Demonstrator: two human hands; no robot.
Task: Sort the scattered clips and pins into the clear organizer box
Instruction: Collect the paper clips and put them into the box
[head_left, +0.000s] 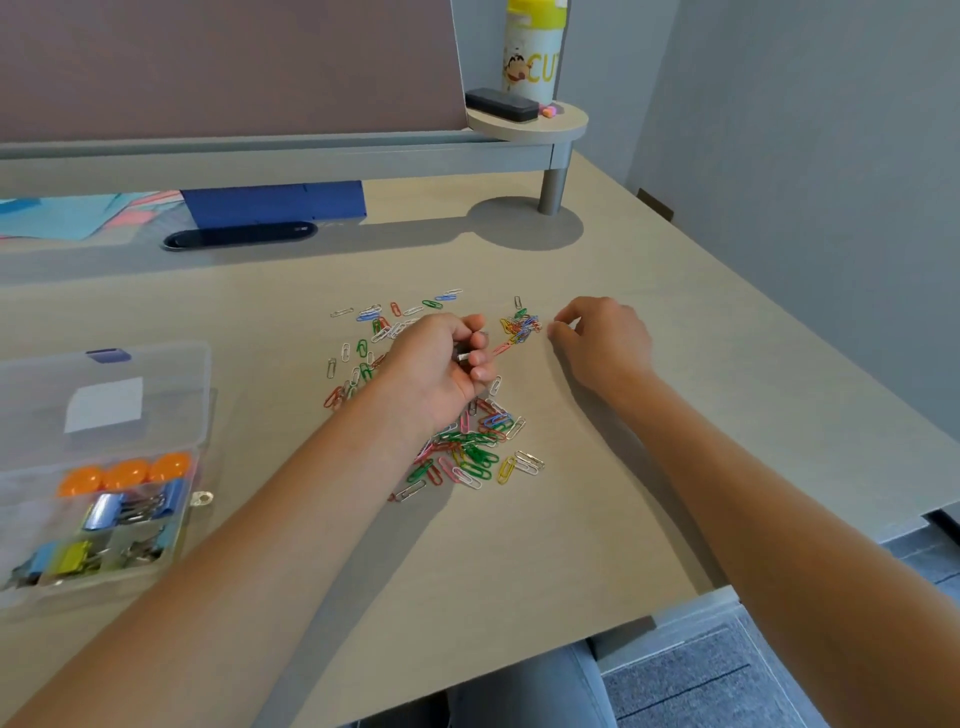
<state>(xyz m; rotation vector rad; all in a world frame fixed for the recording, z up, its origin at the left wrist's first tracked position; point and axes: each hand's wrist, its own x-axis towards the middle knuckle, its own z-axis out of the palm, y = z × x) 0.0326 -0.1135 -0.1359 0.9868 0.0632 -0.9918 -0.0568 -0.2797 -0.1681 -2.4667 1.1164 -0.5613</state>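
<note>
Coloured paper clips (470, 452) lie scattered over the middle of the desk, with a smaller tight bunch (521, 326) farther back. My left hand (439, 366) hovers over the pile, its fingers curled round a small dark and silver object (464, 355) that I cannot identify. To the right of the small bunch my right hand (602, 340) has thumb and forefinger close together; whether they pinch a clip is unclear. The clear organizer box (31, 597) sits at the left edge with its lid open, holding orange round pins (124, 475) and binder clips (124, 512).
A blue folder (275, 202) and coloured papers (67, 213) lie at the back left under a shelf. A yellow-capped bottle (532, 47) and a black eraser (501, 104) stand on a round stand at the back. The desk's edge runs along the right and front.
</note>
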